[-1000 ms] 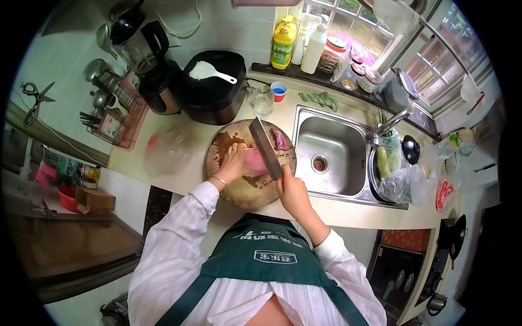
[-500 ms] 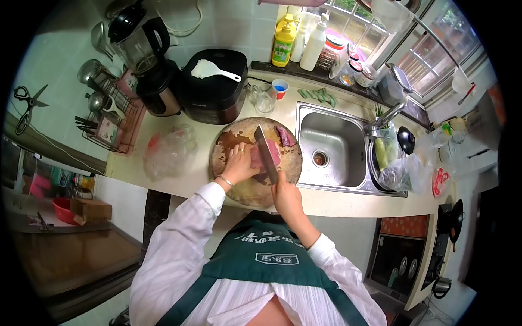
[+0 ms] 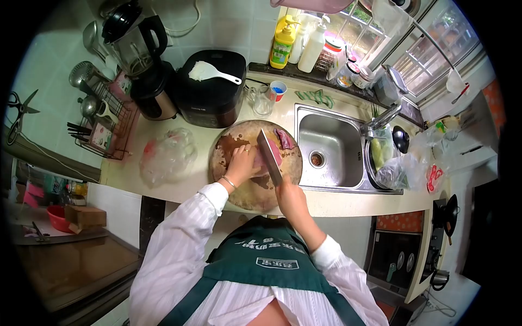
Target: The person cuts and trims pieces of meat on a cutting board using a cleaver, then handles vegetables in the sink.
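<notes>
Relative to one second earlier, the cleaver [image 3: 270, 160] had shifted across the pink meat [image 3: 276, 153]; meat was exposed right of the blade, where it had previously shown on the left.

Surrounding items: a darker meat piece [image 3: 283, 139] lay on the upper right of the round cutting board [image 3: 244, 198]. Above the board stood a glass mug [image 3: 263, 102], a paper cup [image 3: 279, 96] and a black rice cooker [image 3: 211, 106] bearing a white rice paddle [image 3: 212, 72]. A clear plastic bag [image 3: 167, 157] lay to its left; the stainless-steel sink [image 3: 340, 165] was just beside its right edge. The blade and the left hand [image 3: 242, 165] obscured part of the pink meat, at the center of the frame.

Orientation: the cleaver's long axis ran from its handle, lower right, to the blade's end, upper left. The right hand [image 3: 291, 196] was closed around the handle. Left-hand fingers were placed at the meat's left side; whether they gripped it could not be determined.

Surface and room: the board, wet in patches, rested on a pale countertop [image 3: 122, 165]. A blender [image 3: 151, 95] occupied the upper left, and a window [image 3: 363, 24] the upper right.
</notes>
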`<state>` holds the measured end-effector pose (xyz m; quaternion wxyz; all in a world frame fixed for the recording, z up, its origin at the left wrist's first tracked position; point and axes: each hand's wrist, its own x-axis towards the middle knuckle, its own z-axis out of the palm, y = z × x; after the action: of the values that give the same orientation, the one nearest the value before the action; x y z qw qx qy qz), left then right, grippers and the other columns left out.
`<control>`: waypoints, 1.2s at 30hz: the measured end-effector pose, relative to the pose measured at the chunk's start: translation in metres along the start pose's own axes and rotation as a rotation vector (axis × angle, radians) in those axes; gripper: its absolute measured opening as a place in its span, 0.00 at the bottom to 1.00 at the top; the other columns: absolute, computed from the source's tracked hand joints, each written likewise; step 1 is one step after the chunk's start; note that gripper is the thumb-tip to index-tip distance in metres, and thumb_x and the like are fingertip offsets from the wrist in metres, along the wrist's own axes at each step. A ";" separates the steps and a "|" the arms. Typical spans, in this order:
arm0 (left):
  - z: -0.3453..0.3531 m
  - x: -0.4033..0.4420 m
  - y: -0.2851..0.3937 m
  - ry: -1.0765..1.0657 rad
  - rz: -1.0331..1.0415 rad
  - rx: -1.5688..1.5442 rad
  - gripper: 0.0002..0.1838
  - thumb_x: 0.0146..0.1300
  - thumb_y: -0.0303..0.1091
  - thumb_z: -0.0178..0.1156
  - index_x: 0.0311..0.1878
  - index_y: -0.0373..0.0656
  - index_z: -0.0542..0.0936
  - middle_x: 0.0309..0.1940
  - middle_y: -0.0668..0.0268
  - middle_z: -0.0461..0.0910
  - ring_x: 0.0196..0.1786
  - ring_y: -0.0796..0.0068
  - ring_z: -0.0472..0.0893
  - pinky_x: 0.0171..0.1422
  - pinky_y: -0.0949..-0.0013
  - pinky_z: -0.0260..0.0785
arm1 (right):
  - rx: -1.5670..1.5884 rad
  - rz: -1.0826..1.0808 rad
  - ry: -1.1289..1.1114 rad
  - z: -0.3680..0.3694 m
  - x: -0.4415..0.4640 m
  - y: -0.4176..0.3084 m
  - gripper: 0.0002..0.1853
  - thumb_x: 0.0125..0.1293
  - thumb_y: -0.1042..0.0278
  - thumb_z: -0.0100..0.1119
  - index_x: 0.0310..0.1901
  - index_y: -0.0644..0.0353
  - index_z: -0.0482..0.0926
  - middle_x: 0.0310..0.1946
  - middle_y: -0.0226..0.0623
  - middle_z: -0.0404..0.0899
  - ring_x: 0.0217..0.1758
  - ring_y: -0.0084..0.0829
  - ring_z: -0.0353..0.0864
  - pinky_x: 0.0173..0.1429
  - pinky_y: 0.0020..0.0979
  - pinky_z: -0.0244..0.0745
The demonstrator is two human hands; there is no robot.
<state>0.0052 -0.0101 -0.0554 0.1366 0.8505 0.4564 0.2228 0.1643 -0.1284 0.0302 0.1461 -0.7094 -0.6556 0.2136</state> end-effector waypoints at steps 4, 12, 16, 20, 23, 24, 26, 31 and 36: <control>0.016 -0.012 -0.002 0.102 0.121 0.023 0.23 0.46 0.33 0.68 0.46 0.38 0.72 0.41 0.57 0.74 0.50 0.56 0.73 0.56 0.57 0.63 | -0.004 -0.091 0.094 0.015 0.048 -0.004 0.09 0.62 0.70 0.51 0.37 0.68 0.68 0.21 0.59 0.76 0.26 0.60 0.77 0.33 0.54 0.72; 0.005 -0.007 0.004 0.087 -0.039 -0.055 0.25 0.43 0.34 0.71 0.44 0.38 0.72 0.42 0.56 0.73 0.49 0.55 0.72 0.55 0.57 0.63 | -0.021 0.066 -0.108 0.003 0.000 0.007 0.12 0.63 0.66 0.51 0.39 0.69 0.69 0.23 0.58 0.78 0.28 0.59 0.79 0.35 0.54 0.73; 0.006 -0.009 0.004 0.107 -0.035 -0.042 0.26 0.42 0.36 0.72 0.44 0.40 0.72 0.41 0.58 0.73 0.48 0.57 0.72 0.54 0.58 0.63 | 0.066 -0.032 0.003 0.026 0.025 0.007 0.10 0.62 0.69 0.52 0.35 0.69 0.69 0.23 0.61 0.76 0.29 0.59 0.78 0.35 0.53 0.73; 0.006 -0.014 -0.004 0.152 0.012 -0.031 0.27 0.41 0.35 0.72 0.44 0.40 0.71 0.42 0.58 0.73 0.48 0.57 0.72 0.53 0.57 0.63 | 0.062 -0.061 0.026 0.043 0.052 0.002 0.10 0.62 0.69 0.52 0.35 0.70 0.69 0.22 0.61 0.76 0.29 0.59 0.79 0.35 0.53 0.73; 0.008 -0.014 -0.010 0.167 -0.009 0.002 0.29 0.39 0.35 0.73 0.45 0.40 0.71 0.43 0.58 0.73 0.49 0.56 0.72 0.53 0.57 0.63 | 0.025 -0.097 -0.014 0.037 0.039 0.008 0.11 0.62 0.69 0.52 0.35 0.71 0.69 0.22 0.61 0.77 0.29 0.60 0.78 0.35 0.53 0.73; 0.009 -0.012 -0.009 0.155 -0.028 -0.011 0.29 0.39 0.35 0.74 0.46 0.39 0.71 0.43 0.58 0.73 0.49 0.56 0.72 0.54 0.57 0.63 | 0.042 -0.039 -0.059 0.029 0.023 0.012 0.11 0.62 0.68 0.53 0.36 0.69 0.68 0.23 0.60 0.77 0.29 0.59 0.79 0.35 0.53 0.73; 0.011 -0.007 -0.006 0.155 -0.045 -0.029 0.30 0.39 0.35 0.74 0.46 0.39 0.71 0.43 0.58 0.73 0.49 0.55 0.72 0.54 0.57 0.63 | 0.051 0.014 -0.095 0.023 0.003 0.016 0.11 0.62 0.67 0.53 0.36 0.68 0.68 0.24 0.58 0.78 0.30 0.58 0.79 0.36 0.53 0.74; 0.018 -0.009 -0.004 0.201 -0.036 -0.143 0.29 0.39 0.34 0.73 0.46 0.38 0.71 0.41 0.56 0.74 0.48 0.54 0.73 0.55 0.56 0.63 | 0.096 -0.024 -0.009 0.045 0.031 0.015 0.10 0.62 0.68 0.52 0.36 0.69 0.69 0.25 0.60 0.78 0.31 0.60 0.79 0.37 0.53 0.73; 0.014 -0.017 -0.007 0.229 -0.004 -0.119 0.29 0.39 0.33 0.73 0.46 0.38 0.71 0.42 0.55 0.74 0.49 0.52 0.73 0.56 0.56 0.64 | 0.114 -0.084 0.047 0.062 0.059 0.013 0.10 0.62 0.67 0.51 0.35 0.69 0.69 0.24 0.61 0.77 0.30 0.61 0.78 0.36 0.54 0.73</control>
<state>-0.0007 -0.0214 -0.0752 0.1339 0.8091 0.4566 0.3449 0.1483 -0.0752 -0.0364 0.2105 -0.6764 -0.6680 0.2278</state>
